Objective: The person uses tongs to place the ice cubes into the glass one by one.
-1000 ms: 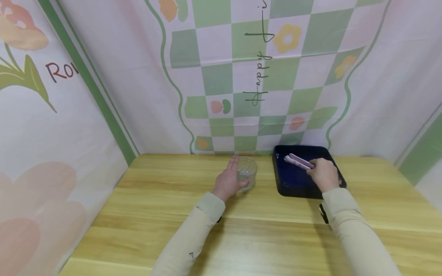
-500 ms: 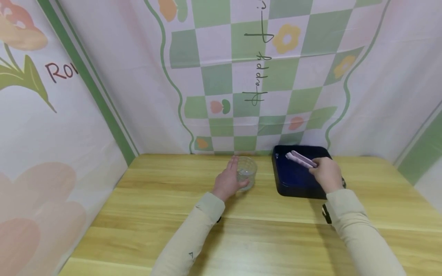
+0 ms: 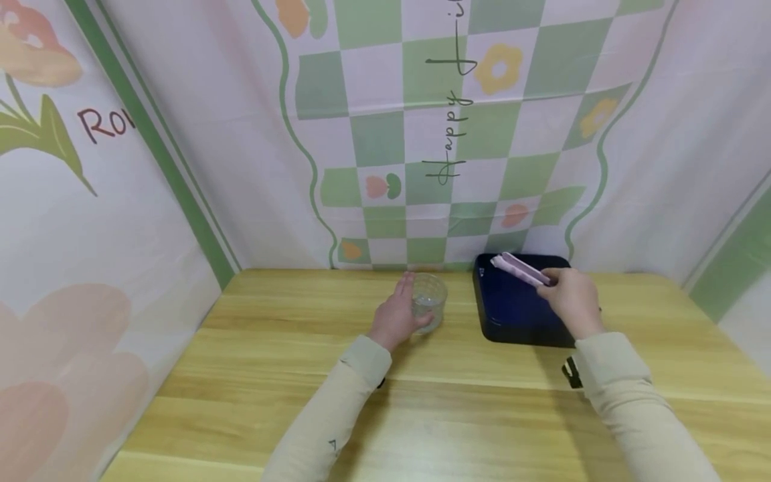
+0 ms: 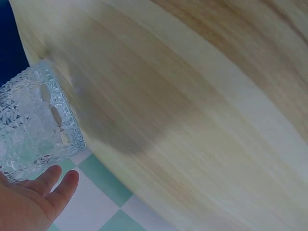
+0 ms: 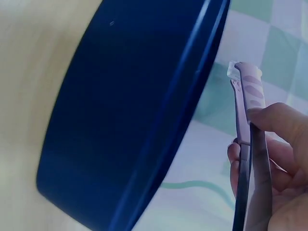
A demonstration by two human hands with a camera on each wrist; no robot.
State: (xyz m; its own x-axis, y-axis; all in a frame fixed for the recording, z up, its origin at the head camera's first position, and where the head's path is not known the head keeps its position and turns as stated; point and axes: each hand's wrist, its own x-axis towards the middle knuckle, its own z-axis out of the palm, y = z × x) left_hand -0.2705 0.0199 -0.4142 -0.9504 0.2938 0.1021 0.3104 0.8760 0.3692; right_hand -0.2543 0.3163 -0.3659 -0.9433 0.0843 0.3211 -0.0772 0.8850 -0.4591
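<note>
In the head view, my left hand (image 3: 394, 318) holds a clear glass bowl (image 3: 435, 304) from its left side, fingers along the far side and thumb in front. The left wrist view shows the bowl's cut-pattern wall (image 4: 29, 120) and two fingertips beside it. My right hand (image 3: 575, 301) grips pink-purple tongs (image 3: 521, 269) above a dark blue tray (image 3: 512, 321). In the right wrist view, a small clear piece (image 5: 233, 71), like an ice cube, sits at the tips of the tongs (image 5: 252, 91). The bowl's contents are unclear.
A wooden table (image 3: 458, 428) bears the bowl and tray, with the tray to the bowl's right near the back edge. A small clear spot (image 3: 481, 272) shows at the tray's far left corner. Behind stands a checkered curtain (image 3: 434, 221).
My right hand has shifted slightly right and away from me, and the tongs have risen above the tray. The left hand and glass bowl stay in place.
</note>
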